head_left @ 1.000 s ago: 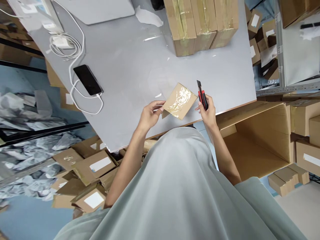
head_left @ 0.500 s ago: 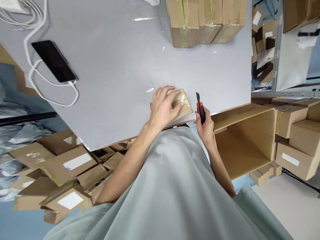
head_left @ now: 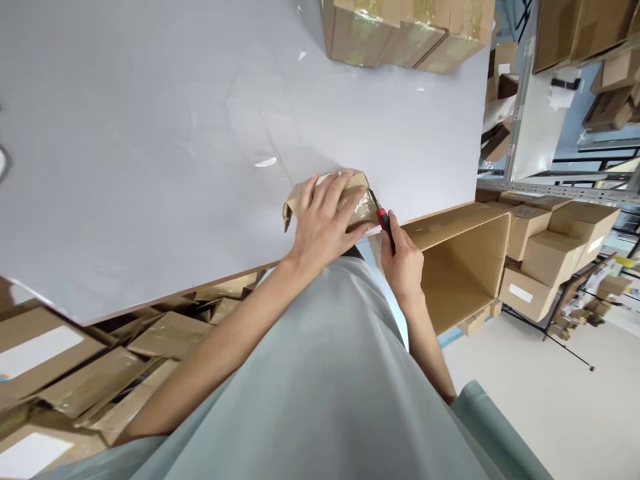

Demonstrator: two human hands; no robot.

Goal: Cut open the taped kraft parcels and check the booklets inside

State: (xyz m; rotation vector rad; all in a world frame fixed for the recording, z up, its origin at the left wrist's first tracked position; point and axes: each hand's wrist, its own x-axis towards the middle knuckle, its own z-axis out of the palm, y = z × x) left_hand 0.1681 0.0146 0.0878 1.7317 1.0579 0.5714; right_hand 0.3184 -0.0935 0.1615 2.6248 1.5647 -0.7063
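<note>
A small cardboard box (head_left: 359, 180) with shiny clear tape lies near the table's front edge, its left end ragged and bent down. My left hand (head_left: 323, 223) is laid over it, fingers across the top and thumb along the near side, gripping it and hiding much of its middle. My right hand (head_left: 404, 263) is closed around a red and black utility knife (head_left: 383, 221). The knife's blade meets the right end of the box; how deep the tip sits cannot be seen.
Taped cardboard boxes (head_left: 365, 37) stand together at the table's back right. A large open carton (head_left: 463, 280) sits below the front edge, right of my body. Piled boxes (head_left: 173, 333) lie below on the left. White scraps (head_left: 265, 162) dot the grey tabletop (head_left: 150, 167).
My right hand has brought the knife leftward to the box's right end. The left hand now lies flatter across the box, whose ragged left end shows. The view has shifted right, dropping the phone.
</note>
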